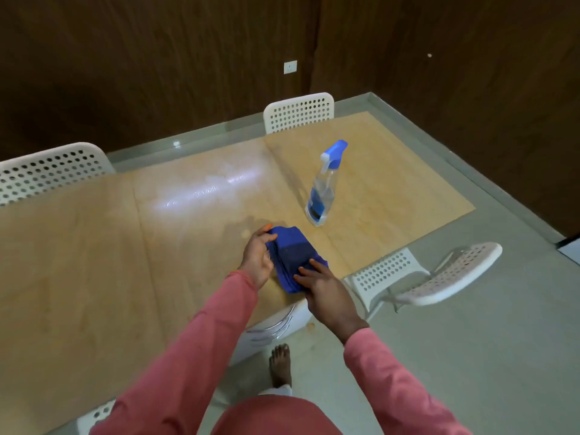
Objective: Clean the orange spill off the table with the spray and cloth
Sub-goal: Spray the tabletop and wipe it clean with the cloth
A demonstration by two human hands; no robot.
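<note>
The blue cloth (293, 257) lies folded on the wooden table (94, 262), close to the near edge, and both hands are on it. The left hand (257, 254) curls around the cloth's left edge, fingers hooked over the top fold in a light grasp; the right hand (326, 288) lies flat with fingers extended, pressing the near right corner down without gripping it. The spray bottle (324, 183) stands upright and untouched, a little beyond the cloth to the right, well clear of either hand. No distinct orange spill is visible on the table top; a faint damp-looking patch (248, 226) sits just beyond the cloth, and a glare band (204, 189) farther back may mark a wetted surface, though this cannot be confirmed. Judged from this layout, spraying is likely done and wiping is at or near its end; what remains appears to be a final pass or setting the cloth aside. White perforated chairs (298, 113) surround the table.
</note>
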